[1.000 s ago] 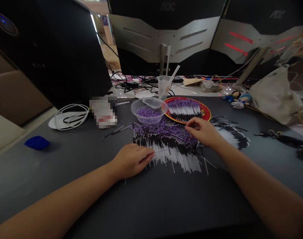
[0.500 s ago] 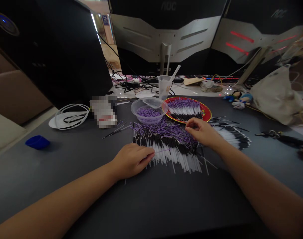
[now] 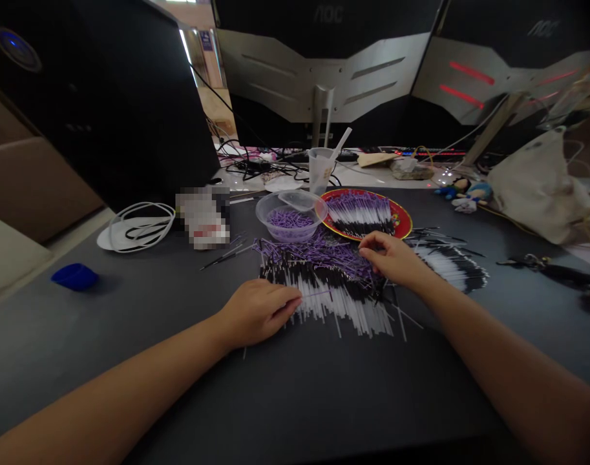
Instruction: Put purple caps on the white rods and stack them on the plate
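Observation:
My left hand [image 3: 258, 313] is closed in a pinch on a thin purple stick [image 3: 318, 294], which points right over a pile of slim white-and-black sticks [image 3: 343, 307]. My right hand [image 3: 389, 258] hovers at the right side of a heap of purple pieces [image 3: 314, 252], its thumb and fingertips brought together. Whatever those fingertips hold is too small to make out. Behind the heap stands a clear plastic bowl [image 3: 262, 223] with more purple pieces inside. Beside it, a red plate [image 3: 402, 223] bears a row of purple, white and black sticks.
More black-and-white sticks [image 3: 444, 265] lie right of my right hand. A plastic cup [image 3: 318, 169] stands behind the bowl. Farther left are a coiled white cable [image 3: 142, 226] and a blue cap-like object [image 3: 75, 276]. Keys [image 3: 537, 261], small dolls [image 3: 464, 192] and monitors [image 3: 324, 71] surround the desk area.
Both hands hold almost the same place and pose. The view has shifted very slightly.

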